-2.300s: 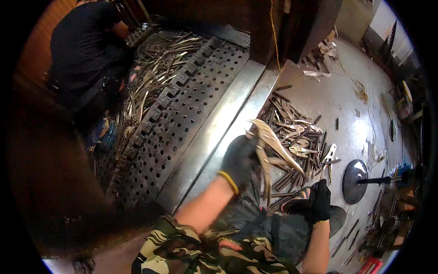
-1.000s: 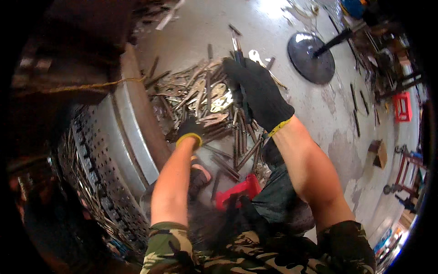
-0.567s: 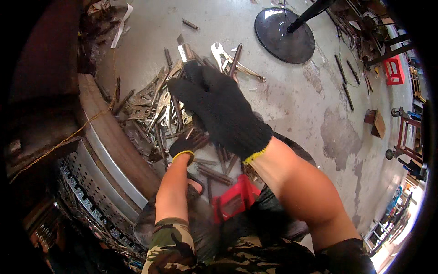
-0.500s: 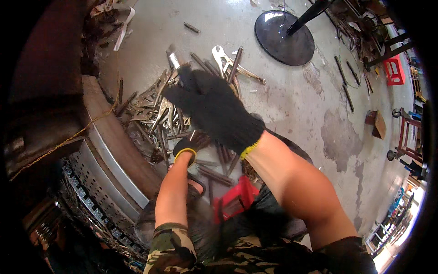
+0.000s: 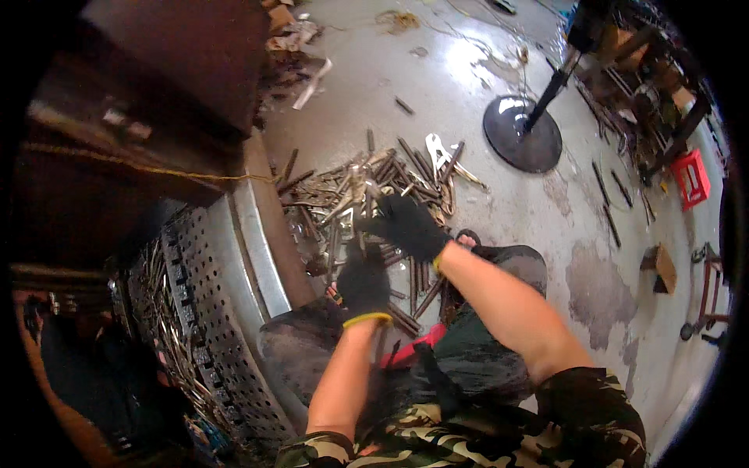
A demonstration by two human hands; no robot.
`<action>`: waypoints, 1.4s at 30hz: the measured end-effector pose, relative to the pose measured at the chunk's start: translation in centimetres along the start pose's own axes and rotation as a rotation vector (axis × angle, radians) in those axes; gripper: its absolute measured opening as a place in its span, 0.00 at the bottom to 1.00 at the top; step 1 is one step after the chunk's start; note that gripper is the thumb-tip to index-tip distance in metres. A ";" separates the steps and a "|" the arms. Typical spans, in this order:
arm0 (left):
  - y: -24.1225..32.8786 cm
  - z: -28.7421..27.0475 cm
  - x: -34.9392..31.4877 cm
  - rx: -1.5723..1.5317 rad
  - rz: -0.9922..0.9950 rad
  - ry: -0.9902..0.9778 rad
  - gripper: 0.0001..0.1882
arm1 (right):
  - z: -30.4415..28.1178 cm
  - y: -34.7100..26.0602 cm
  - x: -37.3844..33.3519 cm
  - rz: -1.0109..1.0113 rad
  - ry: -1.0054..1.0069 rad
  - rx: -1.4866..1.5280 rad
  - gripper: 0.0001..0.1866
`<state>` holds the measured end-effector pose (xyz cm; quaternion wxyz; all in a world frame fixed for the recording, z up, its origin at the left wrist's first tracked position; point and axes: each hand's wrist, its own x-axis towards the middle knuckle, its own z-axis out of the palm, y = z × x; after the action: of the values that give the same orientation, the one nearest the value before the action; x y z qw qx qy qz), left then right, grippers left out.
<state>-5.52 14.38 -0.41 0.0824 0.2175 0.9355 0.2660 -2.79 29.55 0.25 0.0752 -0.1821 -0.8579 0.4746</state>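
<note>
A heap of metal tools and rods [image 5: 312, 204] lies on the floor before me. Some pieces look like locking pliers and their parts; one pale pair of locking pliers [image 5: 438, 152] rests at the far right edge. My right hand [image 5: 409, 226], in a black glove with a yellow cuff, is over the near right side of the heap. Its thumb and fingers are apart, and I see nothing held between them. Nearer to me, my left hand [image 5: 365, 287], in a matching glove, is smeared by motion, its fingers hidden. A small red and yellow thing [image 5: 334, 294] shows beside it.
On the left stands a dark metal machine with a perforated panel [image 5: 207, 285]. A round black stand base [image 5: 521, 140] is at the far right, beyond it a red crate [image 5: 691, 179]. Red plastic [image 5: 413, 348] shows between my legs, near several dark rods [image 5: 427, 298].
My right hand has drawn back from the far side of the heap toward me. My left hand has come back out of the heap toward my left knee. The view has shifted.
</note>
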 end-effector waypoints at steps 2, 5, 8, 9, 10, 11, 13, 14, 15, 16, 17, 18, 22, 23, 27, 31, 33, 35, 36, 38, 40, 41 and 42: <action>1.9 -2.6 -2.6 -0.072 0.139 -0.133 0.20 | 1.6 -1.5 -3.7 0.129 0.112 0.237 0.30; 1.6 -4.8 -6.6 -0.304 0.467 -0.127 0.22 | 1.0 -1.5 -6.4 0.160 0.183 0.316 0.19; -1.9 -8.4 -9.4 -0.402 0.357 -0.146 0.29 | -0.1 -4.1 -9.6 0.173 0.226 0.372 0.11; -0.1 -11.5 -9.1 -0.319 0.125 -0.179 0.31 | 0.4 -3.8 -10.4 0.171 0.227 0.605 0.10; -1.2 -11.0 -9.1 -0.328 0.086 -0.263 0.30 | 1.2 -3.6 -11.5 0.169 0.210 0.850 0.09; -2.9 -9.6 -8.9 -0.338 0.048 -0.347 0.29 | 2.0 -4.0 -12.5 0.189 0.217 0.780 0.09; -2.4 -9.9 -8.6 -0.518 -0.006 -0.523 0.27 | 3.3 -4.7 -13.7 0.213 0.220 0.637 0.09; -3.0 -9.2 -8.9 -0.506 0.081 -0.457 0.24 | 3.6 -5.1 -14.2 0.163 0.245 0.464 0.09; -4.4 -7.5 -9.3 -0.486 0.166 -0.395 0.22 | 3.9 -5.4 -15.0 0.115 0.271 0.296 0.10; -4.6 -7.0 -10.0 -0.468 0.226 -0.323 0.19 | 4.2 -5.7 -15.9 0.078 0.304 0.125 0.10; -5.0 -6.5 -10.6 -0.447 0.279 -0.236 0.16 | 3.9 -6.4 -16.6 0.123 0.247 0.016 0.13; -5.2 -6.2 -11.1 -0.416 0.329 -0.140 0.14 | 4.0 -6.1 -17.1 0.035 0.151 0.034 0.14; -7.4 -5.3 -11.9 -0.614 0.069 -0.464 0.11 | 2.9 -5.8 -19.1 -0.192 -0.181 0.016 0.20; -7.9 -5.7 -12.6 -0.812 0.054 -0.476 0.13 | 3.2 -5.5 -19.1 -0.326 -0.183 -0.038 0.20; -8.2 -7.9 -12.5 -1.388 -0.078 -0.248 0.17 | 3.6 -10.3 -20.4 -0.065 -0.555 0.228 0.15; -11.6 -6.3 -10.7 -2.100 -0.806 -0.454 0.18 | 11.8 -5.6 -24.1 -0.346 -0.559 0.436 0.16; -13.9 -4.8 -10.8 -2.245 -0.856 -0.462 0.16 | 10.1 -8.1 -22.7 -0.366 -0.622 0.367 0.15; -14.9 -4.4 -11.8 -2.372 -0.899 -0.426 0.17 | 7.1 -11.0 -21.0 -0.220 -0.773 0.244 0.13; -13.3 -4.8 -11.4 -2.117 -0.821 -0.318 0.15 | 6.4 -11.3 -20.3 -0.053 -0.814 0.282 0.12; -9.8 -6.0 -10.5 -1.484 -0.768 -0.173 0.12 | 5.7 -10.9 -18.9 0.285 -0.769 0.503 0.11; -14.5 -4.0 -13.7 -1.435 -0.520 -0.327 0.12 | 5.6 -9.5 -16.7 0.120 -0.543 0.462 0.13; -14.5 -3.4 -14.1 -0.996 -0.349 -0.301 0.13 | 5.5 -8.7 -15.1 -0.187 -0.366 0.226 0.15; -14.4 -2.9 -14.4 -0.535 -0.226 -0.241 0.15 | 6.4 -8.9 -13.7 -0.126 -0.320 0.141 0.17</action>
<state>1.30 -4.44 -5.11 0.2761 0.1129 0.8340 0.4642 5.81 14.97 4.87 -0.0201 -0.0445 -0.8333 0.5506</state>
